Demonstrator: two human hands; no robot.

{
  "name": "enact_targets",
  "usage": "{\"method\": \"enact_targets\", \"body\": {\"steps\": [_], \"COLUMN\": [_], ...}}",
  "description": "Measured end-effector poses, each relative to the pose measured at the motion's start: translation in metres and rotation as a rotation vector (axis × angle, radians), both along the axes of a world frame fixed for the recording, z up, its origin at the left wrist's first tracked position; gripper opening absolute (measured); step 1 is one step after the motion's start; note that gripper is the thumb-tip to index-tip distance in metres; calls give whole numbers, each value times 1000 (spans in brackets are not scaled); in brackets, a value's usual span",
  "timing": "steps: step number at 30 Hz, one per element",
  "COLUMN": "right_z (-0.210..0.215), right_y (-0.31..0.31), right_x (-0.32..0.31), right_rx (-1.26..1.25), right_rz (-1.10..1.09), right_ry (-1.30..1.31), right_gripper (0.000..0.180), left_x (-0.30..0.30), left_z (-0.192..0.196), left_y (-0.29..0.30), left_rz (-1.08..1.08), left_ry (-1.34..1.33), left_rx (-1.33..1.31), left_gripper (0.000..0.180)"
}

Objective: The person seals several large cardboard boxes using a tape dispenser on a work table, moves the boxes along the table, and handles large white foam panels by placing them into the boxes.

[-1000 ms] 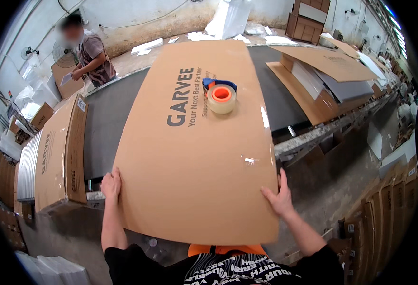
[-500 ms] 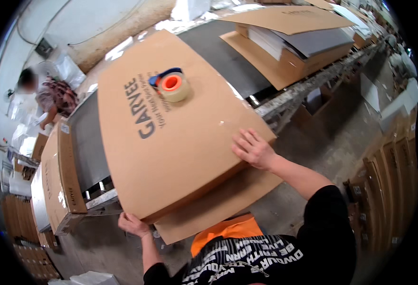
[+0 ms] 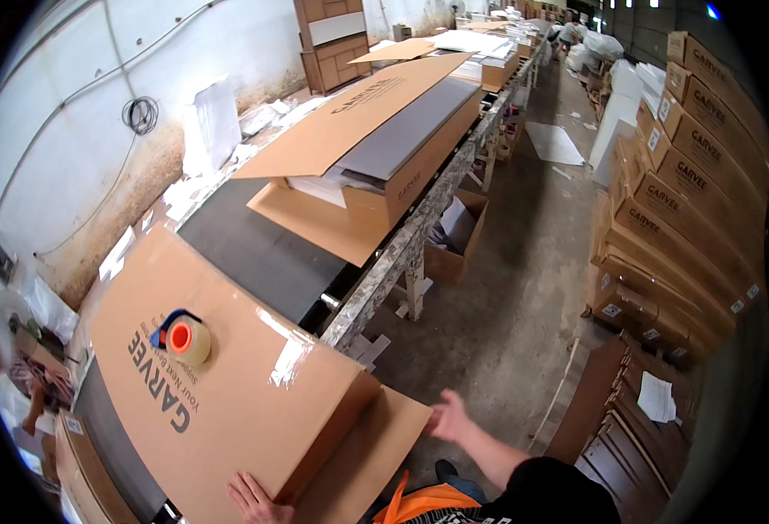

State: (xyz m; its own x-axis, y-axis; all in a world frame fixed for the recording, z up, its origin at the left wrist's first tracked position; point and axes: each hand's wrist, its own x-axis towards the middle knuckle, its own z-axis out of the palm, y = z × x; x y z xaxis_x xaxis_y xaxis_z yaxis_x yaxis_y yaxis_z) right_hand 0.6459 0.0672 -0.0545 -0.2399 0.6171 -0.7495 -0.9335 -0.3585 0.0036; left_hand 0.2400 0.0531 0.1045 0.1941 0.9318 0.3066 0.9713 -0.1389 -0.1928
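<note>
A large brown cardboard carton (image 3: 236,384) lies flat on the conveyor, its top closed and a side flap (image 3: 376,458) sticking out toward me. My left hand (image 3: 259,500) rests flat on the carton's top near the close edge, fingers stretched out. At the flap's outer right corner, my right hand (image 3: 451,419) has its fingers on the edge; the flap partly hides them. On the carton top stands a blue tape dispenser (image 3: 168,325) with a roll of clear tape (image 3: 194,342) on a red core. Shiny clear tape (image 3: 293,358) lies across the carton near its far right edge.
Farther along the conveyor (image 3: 262,249) sits an open carton (image 3: 432,148) with white and grey contents. Tall carton stacks (image 3: 682,192) stand right, beyond the aisle floor (image 3: 524,306). Brown panels (image 3: 629,437) lie nearer. Another person (image 3: 39,375) is at far left.
My view has swung right along the conveyor. My right hand has left the carton's top for the flap's corner. My left hand has gone from the near corner to the top surface.
</note>
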Motion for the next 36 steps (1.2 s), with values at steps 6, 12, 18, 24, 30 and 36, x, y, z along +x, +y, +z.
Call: {"method": "enact_targets", "body": {"steps": [6, 12, 18, 24, 30, 36], "right_z": [138, 164, 221, 268, 294, 262], "right_y": [96, 91, 116, 275, 366, 316], "right_x": [-107, -75, -92, -262, -342, -287], "right_rx": [99, 258, 802, 1269, 1012, 694], "right_rz": [-33, -18, -225, 151, 1486, 895], "right_ry": [-592, -451, -1653, -2221, -2405, -2055], "right_gripper": [42, 18, 68, 74, 54, 45], "left_x": [-12, 99, 112, 102, 93, 37], "left_z": [0, 25, 21, 9, -1, 1], "left_y": [8, 76, 91, 79, 76, 108], "left_rz": [39, -433, -496, -504, -600, -528], "left_ry": [-228, -119, -11, -141, -316, -266], "left_rx": [-172, -277, -186, -198, -128, -335], "left_gripper": [87, 103, 99, 98, 97, 84]}}
